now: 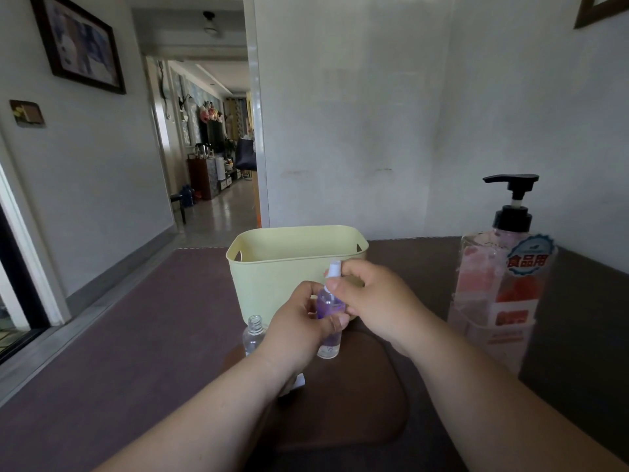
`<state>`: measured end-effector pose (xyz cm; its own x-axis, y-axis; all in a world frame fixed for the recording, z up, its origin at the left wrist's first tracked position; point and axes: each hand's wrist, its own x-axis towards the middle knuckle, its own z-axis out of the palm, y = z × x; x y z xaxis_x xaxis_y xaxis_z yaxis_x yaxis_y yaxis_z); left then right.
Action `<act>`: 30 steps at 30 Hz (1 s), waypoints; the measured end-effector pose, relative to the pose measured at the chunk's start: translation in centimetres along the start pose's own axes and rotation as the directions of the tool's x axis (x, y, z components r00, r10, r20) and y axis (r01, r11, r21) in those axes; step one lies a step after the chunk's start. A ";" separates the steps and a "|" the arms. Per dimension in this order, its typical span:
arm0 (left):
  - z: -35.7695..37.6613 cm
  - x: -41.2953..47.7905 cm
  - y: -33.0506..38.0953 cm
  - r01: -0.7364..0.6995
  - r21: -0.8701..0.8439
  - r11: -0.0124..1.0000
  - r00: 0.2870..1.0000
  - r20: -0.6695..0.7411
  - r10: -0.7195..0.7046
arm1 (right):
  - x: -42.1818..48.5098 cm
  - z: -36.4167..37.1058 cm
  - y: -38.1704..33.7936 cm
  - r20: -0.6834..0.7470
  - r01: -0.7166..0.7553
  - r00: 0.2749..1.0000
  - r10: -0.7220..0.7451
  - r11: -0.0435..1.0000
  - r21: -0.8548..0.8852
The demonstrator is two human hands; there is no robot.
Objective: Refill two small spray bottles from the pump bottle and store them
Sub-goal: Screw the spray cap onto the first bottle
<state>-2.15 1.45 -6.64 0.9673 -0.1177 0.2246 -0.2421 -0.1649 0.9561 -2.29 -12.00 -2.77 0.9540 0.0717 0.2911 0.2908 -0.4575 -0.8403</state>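
Note:
My left hand (303, 321) grips the body of a small clear spray bottle (328, 310) with purple print, held upright above the table. My right hand (371, 303) pinches its white spray head (333, 270) at the top. A second small clear bottle (254, 333) stands uncapped on the table just left of my left hand, partly hidden by it. The large pump bottle (500, 291), clear with pink labels and a black pump, stands at the right. A pale yellow-green basket (292, 264) sits right behind my hands.
The dark purple-brown table (136, 352) stretches to the left and front. A darker mat (357, 403) lies under my hands. A small white object peeks out below my left wrist. The wall stands close behind the basket, a doorway at the back left.

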 end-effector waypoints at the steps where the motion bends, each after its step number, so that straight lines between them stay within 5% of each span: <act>1: 0.1 0.0 -0.1 0.002 0.002 1.000 1.000 0.006 -0.002 | 0.1 0.2 0.1 -0.050 -0.002 0.999 -0.002 0.998 -0.064; 4: 0.5 0.1 -0.5 -0.005 0.006 1.000 1.000 0.012 0.005 | 0.1 0.8 0.1 -0.139 -0.023 0.990 0.007 0.993 -0.112; 9: 0.3 0.6 -1.4 0.062 0.009 0.998 0.998 -0.007 -0.062 | 0.1 0.9 0.4 0.036 -0.031 0.999 0.033 0.998 -0.050; 30: -0.3 -0.1 -0.8 0.025 0.130 0.991 0.998 0.051 -0.032 | 0.1 2.0 1.9 -0.002 -0.075 0.997 0.075 0.990 -0.120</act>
<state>-1.99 1.89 -7.39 0.9694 -0.1619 0.1845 -0.2259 -0.2937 0.9288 -1.49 -11.06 -5.22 0.9731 0.0350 0.2279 0.2074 -0.5650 -0.7986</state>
